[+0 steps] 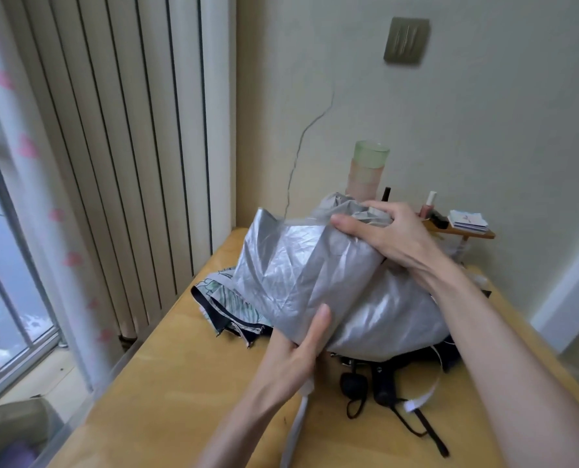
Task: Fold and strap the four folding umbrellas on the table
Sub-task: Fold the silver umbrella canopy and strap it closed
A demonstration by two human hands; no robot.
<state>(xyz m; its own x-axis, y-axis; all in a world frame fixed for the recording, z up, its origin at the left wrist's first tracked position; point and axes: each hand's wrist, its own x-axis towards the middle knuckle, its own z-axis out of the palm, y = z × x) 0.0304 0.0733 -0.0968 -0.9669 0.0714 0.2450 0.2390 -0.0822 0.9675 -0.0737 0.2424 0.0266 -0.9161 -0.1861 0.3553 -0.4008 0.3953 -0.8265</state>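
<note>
silver umbrella (301, 275) (crumpled), both hands gripping, wooden table (166, 383)

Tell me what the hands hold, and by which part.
The left hand grips the crumpled silver folding umbrella at its near end; the right hand grips its far end.

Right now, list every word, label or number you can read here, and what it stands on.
No text can be read.
The stack of cards: a faint pinkish mark, too blurred to read.
The silver umbrella and the tall bottle: no print shows.

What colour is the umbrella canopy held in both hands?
Shiny silver-grey, plain, with no print. The canopy shows best in the head view.
</note>
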